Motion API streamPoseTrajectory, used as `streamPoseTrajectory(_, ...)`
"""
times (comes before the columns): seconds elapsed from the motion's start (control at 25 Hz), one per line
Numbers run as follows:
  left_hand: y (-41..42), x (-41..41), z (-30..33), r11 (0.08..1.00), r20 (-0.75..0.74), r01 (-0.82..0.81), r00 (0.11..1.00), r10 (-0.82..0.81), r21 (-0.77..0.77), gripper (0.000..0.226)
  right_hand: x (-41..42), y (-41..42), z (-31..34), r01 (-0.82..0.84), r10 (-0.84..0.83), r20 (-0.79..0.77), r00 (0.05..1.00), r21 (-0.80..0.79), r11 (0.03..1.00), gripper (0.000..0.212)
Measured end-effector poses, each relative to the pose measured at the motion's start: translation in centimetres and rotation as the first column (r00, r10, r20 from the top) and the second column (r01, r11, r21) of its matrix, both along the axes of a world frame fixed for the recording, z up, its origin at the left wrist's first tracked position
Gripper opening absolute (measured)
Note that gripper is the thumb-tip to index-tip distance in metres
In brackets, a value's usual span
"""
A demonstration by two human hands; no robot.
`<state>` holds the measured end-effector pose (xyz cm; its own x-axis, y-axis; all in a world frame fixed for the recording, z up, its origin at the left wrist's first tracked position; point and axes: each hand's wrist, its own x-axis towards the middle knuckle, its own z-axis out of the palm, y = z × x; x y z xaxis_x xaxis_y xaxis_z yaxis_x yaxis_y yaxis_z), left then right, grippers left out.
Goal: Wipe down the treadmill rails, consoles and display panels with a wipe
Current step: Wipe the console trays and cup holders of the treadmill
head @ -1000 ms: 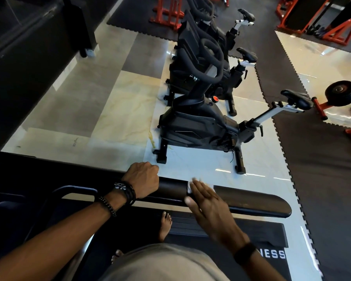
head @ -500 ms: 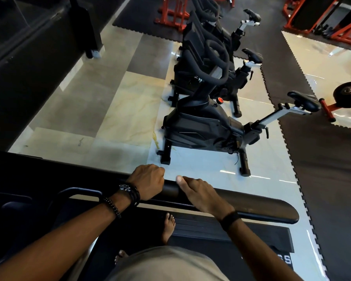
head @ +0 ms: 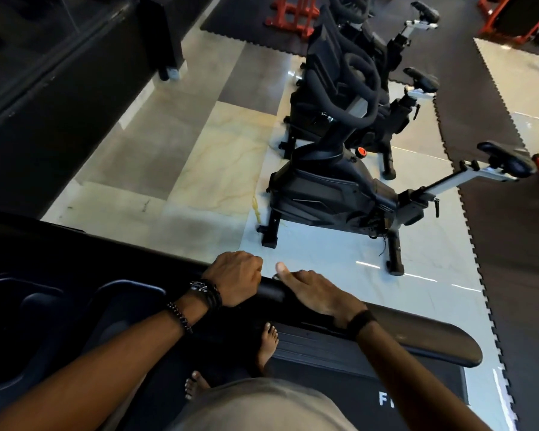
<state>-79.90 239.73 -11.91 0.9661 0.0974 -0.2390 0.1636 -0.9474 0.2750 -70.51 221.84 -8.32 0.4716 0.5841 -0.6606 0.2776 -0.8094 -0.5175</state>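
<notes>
We are partway along the treadmill's side rail, the long dark padded bar that runs from the console area at lower left out to its rounded end at lower right. Our left hand grips the rail near the console end, fingers curled over the top as a brace. Our right hand lies on the rail just beside it, palm down, thumb stretched toward the left hand; its other fingers drape over the far side, out of sight. The wipe barely shows, only a pale sliver at the thumb's base, so we judge it is pressed under that palm, but whether the fingers pinch it we cannot tell. As for progress, the rail's surface gives no clear sign of which stretch has been cleaned. By our reckoning, the console with its dark recessed pockets, any display panels and the opposite rail, none properly in view here, remain to be done. Exercise bikes stand on the tiled floor beyond.
</notes>
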Motion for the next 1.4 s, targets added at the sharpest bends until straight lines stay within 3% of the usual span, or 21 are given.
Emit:
streamPoseTrajectory(0.08,-0.1,-0.1,0.1,1.000,-0.006,-0.009,1.000,0.009,-0.002,0.023,0.9,-2.7,1.2,0.097,-0.089,-0.137,0.987,0.057,0.994,0.087)
streamPoseTrajectory(0.16,-0.4,0.0,0.2,1.000,-0.006,-0.012,1.000,0.012,-0.014,0.023,2.8,-4.8,1.4,0.203,-0.210,-0.219,0.953,-0.053,0.978,0.083)
streamPoseTrajectory(0.24,-0.5,0.1,0.2,1.000,-0.017,-0.010,1.000,0.010,-0.016,0.022,3.9,-3.5,0.0,0.042,-0.060,-0.145,0.988,-0.124,0.991,0.092)
streamPoseTrajectory(0.32,-0.5,0.0,0.2,1.000,-0.025,-0.017,1.000,0.017,-0.007,0.021,3.6,-0.8,-1.1,-0.105,0.091,-0.156,0.983,-0.085,0.991,0.098)
streamPoseTrajectory(0.48,-0.9,0.0,0.2,0.999,-0.014,-0.022,1.000,0.023,0.024,0.031,4.6,-3.2,-0.3,-0.111,0.116,-0.196,0.974,0.034,0.993,0.099)
streamPoseTrajectory(0.6,-1.5,0.3,0.1,0.998,-0.003,-0.056,0.998,0.056,0.043,0.041,7.1,-5.4,-0.9,-0.095,0.076,-0.249,0.965,-0.066,0.993,0.089)
streamPoseTrajectory(0.76,-2.2,0.2,0.1,0.996,0.004,-0.045,0.999,0.045,0.070,0.040,4.9,-2.3,-1.0,-0.174,0.170,-0.121,0.978,-0.023,0.984,0.090)
streamPoseTrajectory(0.88,-2.6,0.3,0.4,0.997,0.002,-0.050,0.999,0.050,0.051,0.041,4.1,-6.3,2.2,-0.256,0.256,-0.013,0.966,0.040,0.966,0.095)
streamPoseTrajectory(0.92,-2.9,0.2,0.2,0.997,0.013,-0.050,0.999,0.049,0.062,0.040,4.5,-8.1,2.4,-0.244,0.244,0.016,0.970,-0.001,0.970,0.097)
streamPoseTrajectory(1.04,-3.7,0.1,-0.1,0.995,0.039,-0.061,0.998,0.058,0.082,0.039,4.9,-8.5,1.7,0.055,-0.061,-0.057,0.996,-0.110,0.992,0.098)
streamPoseTrajectory(1.16,-4.8,-0.1,-0.5,0.991,0.078,-0.076,0.995,0.067,0.114,0.039,3.5,-6.0,-0.3,-0.009,0.009,-0.037,0.999,-0.022,1.000,0.109)
streamPoseTrajectory(1.28,-5.1,-0.6,-0.5,0.988,0.089,-0.120,0.990,0.112,0.100,0.041,1.3,-7.0,0.4,-0.047,0.036,0.071,0.997,0.153,0.987,0.081)
streamPoseTrajectory(1.4,-5.3,-0.6,-0.5,0.985,0.120,-0.133,0.985,0.120,0.107,0.040,0.8,-12.0,-0.3,0.055,-0.085,0.093,0.992,0.287,0.956,0.064)
